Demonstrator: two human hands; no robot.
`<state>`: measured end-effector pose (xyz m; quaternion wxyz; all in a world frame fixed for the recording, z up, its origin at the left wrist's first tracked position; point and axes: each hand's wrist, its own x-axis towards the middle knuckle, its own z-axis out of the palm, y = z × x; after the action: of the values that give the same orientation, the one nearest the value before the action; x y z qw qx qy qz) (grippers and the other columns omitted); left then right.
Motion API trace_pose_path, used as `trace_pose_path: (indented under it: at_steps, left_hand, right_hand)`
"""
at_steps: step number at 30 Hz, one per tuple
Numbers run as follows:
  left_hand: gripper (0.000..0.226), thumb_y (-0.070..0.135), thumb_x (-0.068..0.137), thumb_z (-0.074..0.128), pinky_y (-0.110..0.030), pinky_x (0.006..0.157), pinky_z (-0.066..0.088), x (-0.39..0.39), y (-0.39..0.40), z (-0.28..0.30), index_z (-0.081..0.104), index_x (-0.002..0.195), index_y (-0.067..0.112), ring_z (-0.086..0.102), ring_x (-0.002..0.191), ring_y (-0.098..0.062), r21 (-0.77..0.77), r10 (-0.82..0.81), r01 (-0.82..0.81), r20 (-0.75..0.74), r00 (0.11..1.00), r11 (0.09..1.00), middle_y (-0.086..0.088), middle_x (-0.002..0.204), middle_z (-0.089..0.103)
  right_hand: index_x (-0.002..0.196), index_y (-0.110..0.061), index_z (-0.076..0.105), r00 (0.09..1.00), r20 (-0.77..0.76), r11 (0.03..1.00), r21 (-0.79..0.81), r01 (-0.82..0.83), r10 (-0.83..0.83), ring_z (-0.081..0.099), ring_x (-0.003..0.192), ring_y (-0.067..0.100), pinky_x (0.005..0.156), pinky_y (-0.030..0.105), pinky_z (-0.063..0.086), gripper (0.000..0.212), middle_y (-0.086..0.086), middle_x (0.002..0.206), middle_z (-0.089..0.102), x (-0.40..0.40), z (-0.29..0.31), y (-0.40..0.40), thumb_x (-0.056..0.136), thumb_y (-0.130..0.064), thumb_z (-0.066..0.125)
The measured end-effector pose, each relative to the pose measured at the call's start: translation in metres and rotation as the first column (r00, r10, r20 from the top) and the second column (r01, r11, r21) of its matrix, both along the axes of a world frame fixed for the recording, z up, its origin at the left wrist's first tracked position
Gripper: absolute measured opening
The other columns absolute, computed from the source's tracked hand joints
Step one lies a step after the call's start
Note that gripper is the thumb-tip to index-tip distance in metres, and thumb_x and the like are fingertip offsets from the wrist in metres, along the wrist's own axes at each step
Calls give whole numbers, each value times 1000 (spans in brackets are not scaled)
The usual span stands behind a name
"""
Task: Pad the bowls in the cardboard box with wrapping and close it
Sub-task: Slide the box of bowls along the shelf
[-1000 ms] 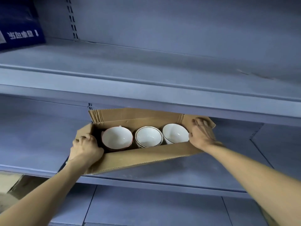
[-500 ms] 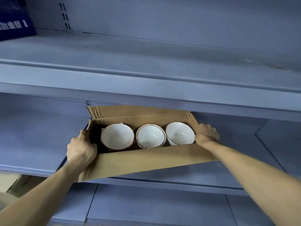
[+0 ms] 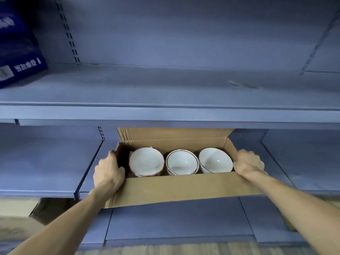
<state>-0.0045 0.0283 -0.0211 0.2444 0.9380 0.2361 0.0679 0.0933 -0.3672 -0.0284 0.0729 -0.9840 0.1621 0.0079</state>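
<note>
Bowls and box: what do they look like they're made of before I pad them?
The three bowls look like glazed ceramic or porcelain: white, glossy, with thin coloured rim lines. The box is plain brown corrugated cardboard, matte, with fluting visible along the back flap's left edge.

Shop, slotted metal shelving (image 3: 165,111), blue package (image 3: 18,52)

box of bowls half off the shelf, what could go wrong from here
1. The cardboard box overhangs the shelf edge, held only at its ends by the left hand and right hand; it could tip.
2. The three bowls sit unpadded and close together, so they may knock and chip.
</note>
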Motion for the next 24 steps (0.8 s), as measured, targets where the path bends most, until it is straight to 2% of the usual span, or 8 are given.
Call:
trace_pose_path:
  at_steps: [3, 6, 9, 13, 16, 20, 24]
  left_hand:
    - [40, 0, 81, 52, -43, 74, 41, -26, -24, -3, 48, 121, 6, 56, 96, -47, 5, -17, 17, -9, 1000, 1000, -24, 102, 59]
    - [43, 0, 82, 52, -41, 71, 41, -59, -52, -4, 47, 124, 9, 51, 84, -39, -3, -19, 19, 3, 1000, 1000, -15, 90, 50]
    - [44, 1, 82, 53, -39, 71, 41, -98, -81, -1, 47, 125, 9, 59, 89, -44, 23, -41, 41, 10, 999, 999, -19, 96, 60]
    - [40, 1, 81, 52, -38, 72, 39, -148, -121, 18, 49, 120, 9, 58, 91, -44, 27, -59, 59, 2, 998, 998, -23, 103, 64]
    - [39, 1, 81, 53, -39, 72, 41, -177, -147, 42, 51, 120, 9, 51, 83, -38, 6, -71, 71, 37, 997, 997, -21, 103, 64]
    - [40, 1, 81, 51, -41, 74, 43, -203, -191, 92, 50, 121, 7, 58, 96, -46, 23, -100, 99, 62, 993, 995, -24, 105, 63]
    - [39, 1, 83, 50, -44, 78, 48, -216, -230, 157, 50, 122, 9, 58, 96, -42, 20, -138, 137, 89, 986, 990, -21, 108, 62]
  right_hand:
    - [73, -19, 45, 999, 12, 999, -11, 32, -32, 49, 81, 27, 69, 36, 41, 21, -1, 75, 45, -38, 0, -27, 89, -14, 57]
    - [76, -19, 47, 999, -14, 999, -11, 43, -43, 54, 87, 29, 70, 35, 40, 16, 3, 93, 60, -77, 2, -56, 89, -14, 56]
    - [89, -20, 51, 998, -51, 999, -14, 33, -34, 62, 102, 32, 72, 34, 41, 7, 7, 111, 65, -123, 2, -91, 88, -17, 57]
    - [88, -24, 49, 997, -63, 998, 10, 54, -53, 60, 100, 32, 73, 34, 40, 10, 7, 116, 66, -186, 13, -135, 90, -19, 57]
    - [83, -24, 45, 996, -59, 997, 28, 75, -73, 61, 108, 34, 74, 34, 40, 14, 8, 118, 65, -223, 39, -166, 90, -20, 57]
    - [87, -21, 51, 994, -24, 994, 32, 106, -105, 62, 109, 36, 73, 34, 40, 7, 10, 117, 65, -257, 94, -210, 89, -20, 57]
    - [85, -19, 52, 990, 43, 990, 44, 132, -134, 62, 108, 36, 75, 36, 41, 6, 12, 115, 66, -285, 158, -246, 89, -18, 57]
